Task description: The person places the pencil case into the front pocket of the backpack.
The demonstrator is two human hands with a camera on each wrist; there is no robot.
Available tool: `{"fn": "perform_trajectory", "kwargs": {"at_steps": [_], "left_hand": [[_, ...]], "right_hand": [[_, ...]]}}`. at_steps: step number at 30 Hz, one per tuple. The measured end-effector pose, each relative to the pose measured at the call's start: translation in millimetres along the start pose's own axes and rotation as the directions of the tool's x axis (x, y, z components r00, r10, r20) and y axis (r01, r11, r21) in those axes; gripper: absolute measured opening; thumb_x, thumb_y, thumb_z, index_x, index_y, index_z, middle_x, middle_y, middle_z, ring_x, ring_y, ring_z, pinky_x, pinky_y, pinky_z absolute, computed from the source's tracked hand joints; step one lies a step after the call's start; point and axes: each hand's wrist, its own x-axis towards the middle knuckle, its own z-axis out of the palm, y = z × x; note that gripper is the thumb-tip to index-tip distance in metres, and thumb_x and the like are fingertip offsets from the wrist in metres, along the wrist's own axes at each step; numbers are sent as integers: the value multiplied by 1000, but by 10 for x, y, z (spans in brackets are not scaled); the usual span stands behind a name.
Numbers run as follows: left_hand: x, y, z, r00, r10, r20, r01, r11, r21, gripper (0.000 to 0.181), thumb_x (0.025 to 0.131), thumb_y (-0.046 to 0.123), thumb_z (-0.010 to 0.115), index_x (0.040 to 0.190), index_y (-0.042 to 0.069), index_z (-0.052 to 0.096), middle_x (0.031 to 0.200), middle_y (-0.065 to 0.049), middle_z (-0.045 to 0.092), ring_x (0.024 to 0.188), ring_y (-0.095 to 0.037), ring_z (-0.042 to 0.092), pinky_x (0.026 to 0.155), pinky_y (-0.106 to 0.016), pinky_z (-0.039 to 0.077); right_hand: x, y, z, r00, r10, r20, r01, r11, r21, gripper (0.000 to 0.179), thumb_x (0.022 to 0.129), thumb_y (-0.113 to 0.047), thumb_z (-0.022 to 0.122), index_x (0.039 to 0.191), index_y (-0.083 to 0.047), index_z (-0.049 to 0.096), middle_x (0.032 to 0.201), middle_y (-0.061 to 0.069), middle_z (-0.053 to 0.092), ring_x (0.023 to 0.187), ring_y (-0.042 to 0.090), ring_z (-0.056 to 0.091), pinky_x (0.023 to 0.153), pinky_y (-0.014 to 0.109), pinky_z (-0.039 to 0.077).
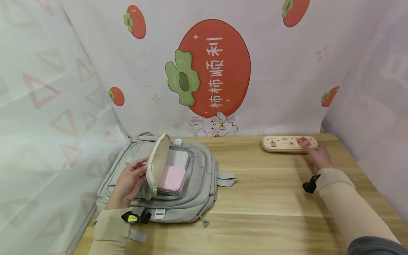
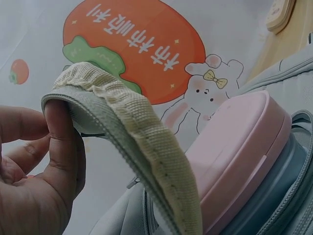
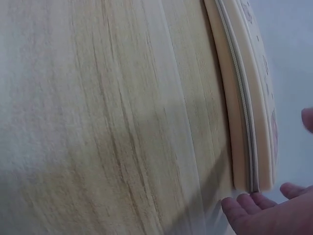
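The left hand (image 1: 129,180) pinches the rim of the flap (image 1: 162,154), its fingers hooked over the edge and holding it raised. The right hand (image 1: 318,158) has its fingers spread at the right end of the pencil case (image 1: 280,142), the thumb standing apart from it in the right wrist view; how firmly the fingertips press cannot be told. The case lies flat near the far edge of the tabletop (image 1: 255,198). Beneath the flap, in the backpack (image 1: 200,170), a pink box (image 1: 172,178) lies beside a pale box (image 1: 179,158). Likely faults: a grasp at one end only could let the case tip or slide away; a loosened left pinch could drop the flap across the opening.
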Motion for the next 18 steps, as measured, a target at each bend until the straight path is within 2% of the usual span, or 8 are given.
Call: {"fn": "perform_trajectory", "kwargs": {"at_steps": [4,7,9,11,16,18], "left_hand": [[-23,6,-6,1000,-16,-8,16,1000,9,30,108,0,49,114,23,67,100,2,65,86,-10,65,72,-23,55],[-40,14,-4,1000,-30,-11,30,999,16,28,108,1,49,116,22,65,101,2,64,86,-9,65,73,-23,55],[-45,23,-4,999,-33,-8,33,999,20,27,108,1,49,117,22,64,101,2,64,86,-9,65,73,-23,55],[-45,33,-4,1000,-30,-9,30,999,18,28,108,1,49,116,23,65,101,3,64,86,-9,65,73,-22,55],[-23,54,-4,1000,-12,5,11,1000,13,30,108,0,48,114,23,66,101,2,63,86,-8,65,73,-22,55],[-11,56,0,1000,-9,15,9,1000,13,28,108,1,49,115,22,66,102,2,63,87,-8,65,73,-23,55]], "right_hand": [[11,-6,-15,999,-49,-5,49,998,-35,89,105,-49,48,158,13,13,160,40,17,144,56,22,116,65,24],[2,8,-51,998,-66,-11,65,994,-86,89,106,-47,47,157,16,11,159,41,15,145,58,20,116,66,23],[-4,17,-70,998,-59,-20,56,992,-115,90,106,-48,46,156,17,8,160,42,12,145,59,17,116,65,22],[-5,18,-76,999,-27,-18,25,995,-100,93,105,-49,46,157,16,1,161,41,6,147,58,13,118,64,20],[19,18,-60,999,19,-48,-22,998,-62,93,103,-49,50,159,13,9,161,39,16,144,52,24,116,60,27],[19,20,-71,998,24,-63,-30,995,-92,89,103,-49,49,158,13,14,158,40,22,139,51,30,112,59,32]]}}
